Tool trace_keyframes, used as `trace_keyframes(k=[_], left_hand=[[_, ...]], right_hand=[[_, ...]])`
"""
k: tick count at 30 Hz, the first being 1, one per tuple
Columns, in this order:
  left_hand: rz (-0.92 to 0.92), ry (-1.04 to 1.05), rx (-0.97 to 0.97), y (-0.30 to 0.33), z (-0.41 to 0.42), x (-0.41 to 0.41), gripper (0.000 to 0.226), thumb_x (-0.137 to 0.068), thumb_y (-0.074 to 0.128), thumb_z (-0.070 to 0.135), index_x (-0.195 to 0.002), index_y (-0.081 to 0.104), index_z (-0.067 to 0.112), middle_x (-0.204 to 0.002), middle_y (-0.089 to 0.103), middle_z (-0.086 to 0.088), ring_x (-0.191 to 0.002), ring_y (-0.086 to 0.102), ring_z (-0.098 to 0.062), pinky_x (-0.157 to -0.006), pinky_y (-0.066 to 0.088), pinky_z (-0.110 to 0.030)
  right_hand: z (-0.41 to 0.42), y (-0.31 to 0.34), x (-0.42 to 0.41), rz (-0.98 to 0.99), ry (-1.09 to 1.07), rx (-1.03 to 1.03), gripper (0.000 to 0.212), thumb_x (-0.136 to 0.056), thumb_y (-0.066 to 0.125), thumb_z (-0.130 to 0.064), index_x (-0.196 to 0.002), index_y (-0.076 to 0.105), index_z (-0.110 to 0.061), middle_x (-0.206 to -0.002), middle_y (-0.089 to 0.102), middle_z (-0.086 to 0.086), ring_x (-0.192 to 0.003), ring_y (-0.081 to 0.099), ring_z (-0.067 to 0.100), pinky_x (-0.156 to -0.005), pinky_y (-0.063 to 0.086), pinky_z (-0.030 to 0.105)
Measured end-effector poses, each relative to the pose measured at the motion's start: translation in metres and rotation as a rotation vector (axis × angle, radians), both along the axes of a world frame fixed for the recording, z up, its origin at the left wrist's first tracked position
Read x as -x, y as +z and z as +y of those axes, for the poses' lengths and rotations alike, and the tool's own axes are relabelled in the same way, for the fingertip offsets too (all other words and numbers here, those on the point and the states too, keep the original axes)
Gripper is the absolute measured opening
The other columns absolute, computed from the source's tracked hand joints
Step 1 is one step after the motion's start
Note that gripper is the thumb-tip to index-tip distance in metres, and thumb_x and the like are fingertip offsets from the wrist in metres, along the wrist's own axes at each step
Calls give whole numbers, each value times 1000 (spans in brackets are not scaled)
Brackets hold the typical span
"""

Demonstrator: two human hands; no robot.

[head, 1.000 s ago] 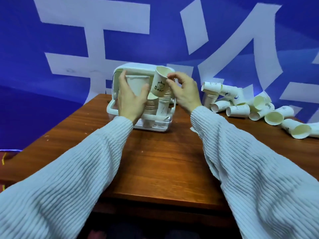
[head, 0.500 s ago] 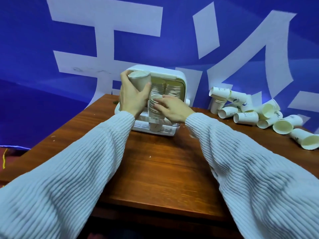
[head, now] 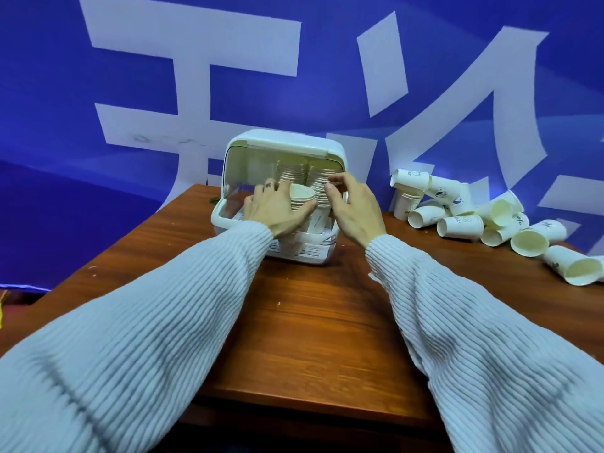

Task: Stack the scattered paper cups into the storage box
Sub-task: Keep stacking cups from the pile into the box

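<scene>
At frame centre, the left hand (head: 273, 210) gripped the short cup stack (head: 302, 199) inside the storage box (head: 228, 220) while the right hand (head: 353, 207) hovered with loosely curled fingers, so a nudge could have toppled the tall stacks (head: 313, 178) behind.

The near half of the worktop (head: 304, 338) lies bare, open to a hand from the front. The storage box (head: 284, 148) faces forward; stacks of cups (head: 302, 197) and both hands crowd its mouth. At the right, a heap of loose cups (head: 464, 220) blocks the back edge.
</scene>
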State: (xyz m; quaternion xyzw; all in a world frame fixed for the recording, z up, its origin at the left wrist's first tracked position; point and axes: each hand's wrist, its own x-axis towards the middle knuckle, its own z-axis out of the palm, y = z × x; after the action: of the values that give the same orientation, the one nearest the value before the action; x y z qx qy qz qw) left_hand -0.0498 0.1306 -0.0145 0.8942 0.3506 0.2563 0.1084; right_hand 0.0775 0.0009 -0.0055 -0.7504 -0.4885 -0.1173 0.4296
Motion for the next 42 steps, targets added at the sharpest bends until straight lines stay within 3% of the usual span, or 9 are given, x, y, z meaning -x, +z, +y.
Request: trace_keyframes(k=[3,6,10,13,17,22,29,34,42], left_hand=[[86,-3,-57,-2,2,4,101,-81,26,91,-151,41,19,-157,40,-15,-144,35,-35,-115,29,-57],[6,-24,-189,4,-3,4,91,-86,32,83,-151,43,21,-161,37,-10,-153,22,-30,-123,17,-55],[-265,-180,-381,9,-40,-13,57,-91,48,53,-132,60,15,-133,60,-9,-132,48,-31,-110,40,-48],[-184,-327,-331,6,-75,-43,49,-93,52,39,-135,60,17,-133,62,-7,-121,57,-32,-99,49,-47],[-1,-452,-234,-7,-114,-89,59,-95,49,28,-153,44,20,-154,51,-3,-140,46,-28,-108,46,-51],[10,-562,-192,-12,-176,-145,60,-95,52,33,-153,41,24,-153,51,-1,-136,48,-27,-103,49,-49],[-9,-738,-164,-18,-263,-229,61,-96,55,37,-154,40,26,-153,49,0,-139,44,-26,-101,47,-47],[-5,-827,-140,-36,-305,-270,62,-97,54,38,-155,39,24,-156,45,0,-140,42,-26,-105,46,-48],[9,-835,-27,-67,-311,-319,58,-99,51,35,-154,40,25,-154,43,-1,-138,44,-23,-104,46,-45]], right_hand=[[-7,-5,-3,14,-20,19,38,-104,47,-51,-129,62,-25,-123,70,-3,-113,61,15,-96,53,43],[-16,-6,-5,31,-27,36,38,-104,47,-49,-129,62,-25,-120,71,-1,-109,63,17,-94,52,41],[-35,-6,-12,82,-61,65,32,-103,52,-43,-125,65,-25,-117,72,-1,-102,64,16,-90,53,39],[-56,-9,-25,90,-99,110,30,-96,53,-32,-120,70,-26,-118,73,-1,-109,66,21,-97,54,46],[-100,-18,-56,91,-174,230,36,-89,52,-20,-118,71,-28,-117,75,-1,-113,66,23,-98,54,46],[-175,-19,-106,130,-273,257,38,-95,55,-15,-131,68,-22,-124,73,-2,-115,65,17,-100,50,33],[-287,-27,-184,231,-508,234,39,-95,60,-20,-133,65,-24,-123,71,-1,-114,65,18,-105,50,40],[-341,-40,-239,339,-694,211,30,-96,59,-22,-126,65,-24,-118,69,-2,-109,64,19,-89,44,30],[-339,-73,-302,506,-654,182,31,-94,66,-37,-124,73,-31,-133,68,0,-120,61,19,-99,45,31]])
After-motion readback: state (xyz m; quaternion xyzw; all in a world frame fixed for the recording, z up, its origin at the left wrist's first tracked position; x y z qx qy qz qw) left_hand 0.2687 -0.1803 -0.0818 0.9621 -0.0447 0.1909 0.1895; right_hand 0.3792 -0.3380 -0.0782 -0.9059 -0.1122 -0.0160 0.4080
